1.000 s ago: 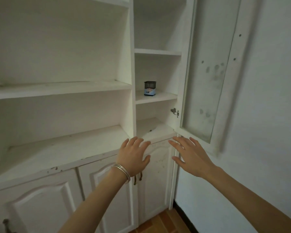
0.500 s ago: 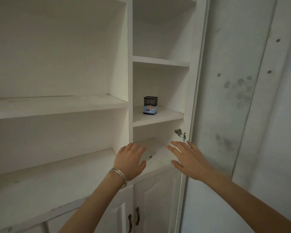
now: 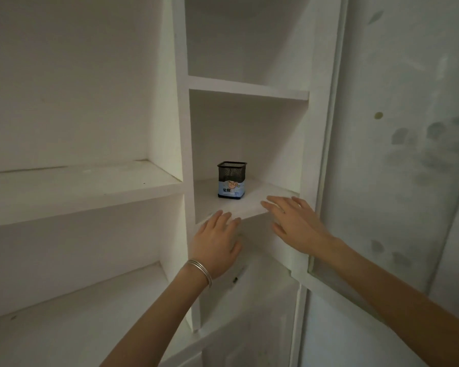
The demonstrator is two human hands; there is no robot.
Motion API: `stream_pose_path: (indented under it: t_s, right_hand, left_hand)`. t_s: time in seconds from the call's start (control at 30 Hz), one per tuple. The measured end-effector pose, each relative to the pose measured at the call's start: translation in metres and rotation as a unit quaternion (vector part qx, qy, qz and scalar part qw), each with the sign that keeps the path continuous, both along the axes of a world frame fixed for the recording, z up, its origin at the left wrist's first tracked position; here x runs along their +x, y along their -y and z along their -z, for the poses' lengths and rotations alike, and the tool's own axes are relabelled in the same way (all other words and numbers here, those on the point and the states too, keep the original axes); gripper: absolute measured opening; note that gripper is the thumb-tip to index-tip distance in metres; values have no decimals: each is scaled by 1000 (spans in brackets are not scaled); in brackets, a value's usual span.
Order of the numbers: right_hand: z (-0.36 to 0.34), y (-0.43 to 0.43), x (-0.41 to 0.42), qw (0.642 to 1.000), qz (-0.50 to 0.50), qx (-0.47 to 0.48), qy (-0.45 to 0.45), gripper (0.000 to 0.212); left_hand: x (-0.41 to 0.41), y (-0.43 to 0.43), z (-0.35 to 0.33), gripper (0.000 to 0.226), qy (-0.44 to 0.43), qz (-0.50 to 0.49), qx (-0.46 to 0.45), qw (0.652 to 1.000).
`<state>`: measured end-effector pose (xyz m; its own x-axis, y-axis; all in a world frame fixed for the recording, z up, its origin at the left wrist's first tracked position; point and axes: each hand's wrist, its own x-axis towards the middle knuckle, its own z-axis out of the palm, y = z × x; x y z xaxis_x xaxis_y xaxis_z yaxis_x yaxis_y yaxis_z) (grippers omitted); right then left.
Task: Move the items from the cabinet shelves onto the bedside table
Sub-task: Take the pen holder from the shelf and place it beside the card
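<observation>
So our left hand [image 3: 217, 243] is up in front of the narrow right column of the cabinet [image 3: 180, 102], palm facing away from us, fingers spread a bit and holding nothing. The fingertips sit right around the front lip of the shelf [image 3: 249, 207] and we can't tell if they actually touch the edge or just hover in front of it. There's a set of thin silver bangles [image 3: 200, 271] on that wrist

Our right hand [image 3: 293, 222] is a little higher and further right, also flat and loose with the fingers apart, nothing in it. Its fingertips reach over the front right part of the same shelf, close to the board, though contact is hard to call from this angle

The thing we're after, a small black mesh pen holder [image 3: 231, 180] with a light blue label wrapped round its lower half, stands upright on that shelf, set back from the front edge and roughly centred. It's beyond both hands and clear of them, sitting between them and a bit further in

Further out: the wide left section of the cabinet has its own shelves at different heights, all white and a bit scuffed. On the right the open cabinet door [image 3: 398, 154] stands close beside our right forearm, its panel blotchy with dark smudges
</observation>
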<state>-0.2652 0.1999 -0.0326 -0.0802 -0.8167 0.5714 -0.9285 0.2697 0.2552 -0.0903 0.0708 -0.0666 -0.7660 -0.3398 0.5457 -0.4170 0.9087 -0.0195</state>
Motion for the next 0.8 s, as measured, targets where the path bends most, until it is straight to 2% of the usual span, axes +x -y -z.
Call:
stream_pose_path:
  t_s: [0.13,0.3,0.53,0.7,0.8]
  right_hand:
    - [-25,47,-29,999,-31,-26,-5,41]
    - [-58,96,-54,997,-55,-50,-15,42]
    - [-73,138,-78,999,-32,9,-13,39]
    - [-76,143,-93,996,-73,-2,53,30]
    - [-82,137,-95,995,-71,21,72,27]
  left_hand:
    - [-30,21,-12,56,-28,-14,-10,999]
    - [-55,44,-27,45,-55,-43,-26,997]
    - [-69,63,-24,46,-25,-76,-54,995]
    - [-74,61,-21,46,-31,-76,-62,995]
    - [-77,59,-22,45,-32,-82,-58,994]
